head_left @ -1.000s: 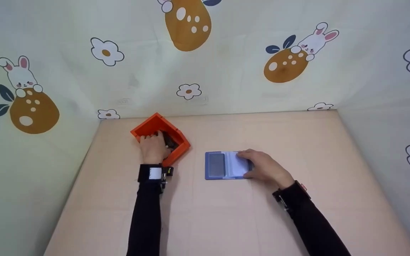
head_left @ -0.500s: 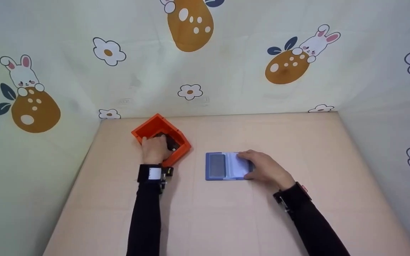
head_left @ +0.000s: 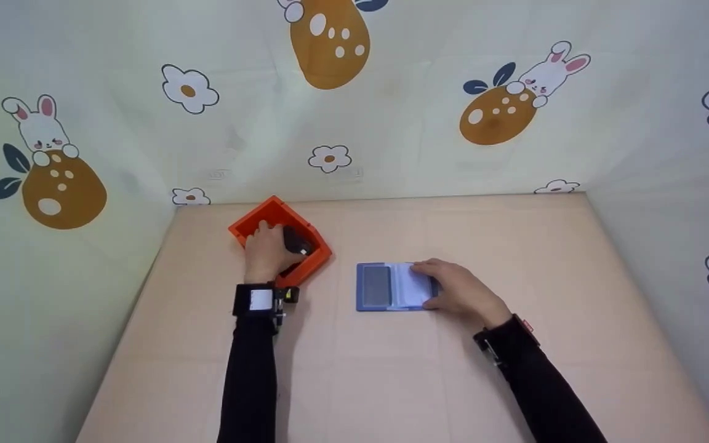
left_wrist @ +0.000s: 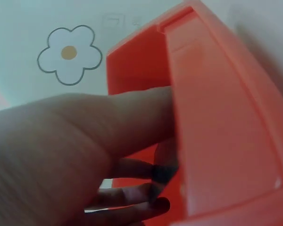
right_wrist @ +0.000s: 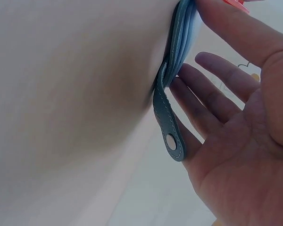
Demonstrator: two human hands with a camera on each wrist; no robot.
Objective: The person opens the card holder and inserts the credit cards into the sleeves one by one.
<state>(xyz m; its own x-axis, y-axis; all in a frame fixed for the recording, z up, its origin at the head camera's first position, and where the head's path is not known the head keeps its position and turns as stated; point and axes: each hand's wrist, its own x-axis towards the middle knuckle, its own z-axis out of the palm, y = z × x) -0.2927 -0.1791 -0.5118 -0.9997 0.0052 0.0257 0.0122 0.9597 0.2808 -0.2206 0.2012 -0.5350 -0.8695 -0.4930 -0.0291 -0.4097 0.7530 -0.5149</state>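
Observation:
My left hand [head_left: 265, 249] reaches into the orange bin [head_left: 314, 264] at the back left. A dark object [head_left: 296, 240] in the bin shows between its thumb and fingers. In the left wrist view, the fingertips are right at a dark grey piece [left_wrist: 164, 176], while the bin wall hides the thumb tip; I cannot tell whether the hand grips it. At the table's middle, my right hand [head_left: 462, 292] holds the right side of a blue card holder [head_left: 376, 286], spread open with clear sleeves. The holder's strap [right_wrist: 169, 122] with a metal snap hangs beside the palm in the right wrist view.
Both stand on a table with a pale peach cover [head_left: 379, 381]. Light cloth walls [head_left: 404, 129] printed with rabbits and flowers close in the back and the sides. The bin sits near the back edge.
My left hand has shifted and turned slightly inside the bin, and more of the dark object shows beside it. My right hand and the card holder have stayed in place.

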